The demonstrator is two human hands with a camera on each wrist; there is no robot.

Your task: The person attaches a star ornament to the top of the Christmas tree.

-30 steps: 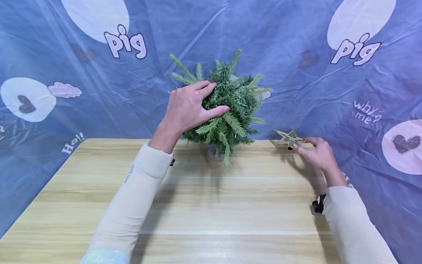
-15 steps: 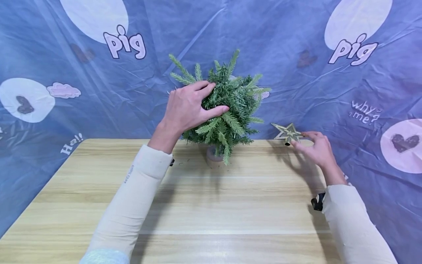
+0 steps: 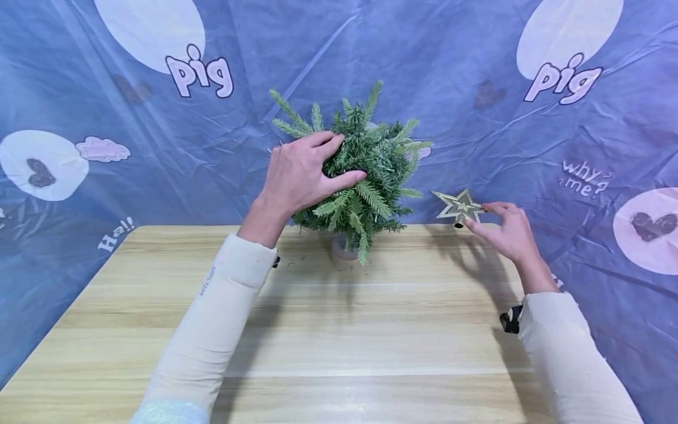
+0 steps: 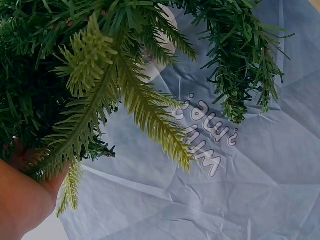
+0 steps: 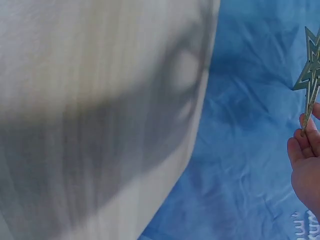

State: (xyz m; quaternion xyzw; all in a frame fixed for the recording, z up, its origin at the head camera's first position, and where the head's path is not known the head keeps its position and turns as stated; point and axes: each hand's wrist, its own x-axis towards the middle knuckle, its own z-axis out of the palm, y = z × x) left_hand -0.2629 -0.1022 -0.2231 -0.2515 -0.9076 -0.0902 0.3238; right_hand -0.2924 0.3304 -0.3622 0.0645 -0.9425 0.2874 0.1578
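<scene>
A small artificial Christmas tree stands near the back edge of the table on a pale round base. My left hand grips its left side, thumb across the front and fingers among the branches. In the left wrist view, green sprigs cover most of that hand's fingertips. To the right of the tree, my right hand pinches a gold star tree topper by one point. The star is tilted, its short socket facing down and toward me. The right wrist view catches only part of the star.
The wooden table stretches toward me in front of the tree. A blue printed cloth hangs behind the table and along both sides. Dark wrist cameras sit at both cuffs. Tiny dark bits lie beside the tree's base.
My right hand has lifted the star slightly and shifted it left, tipping it so that more of its face shows. The left hand keeps its grip on the tree.
</scene>
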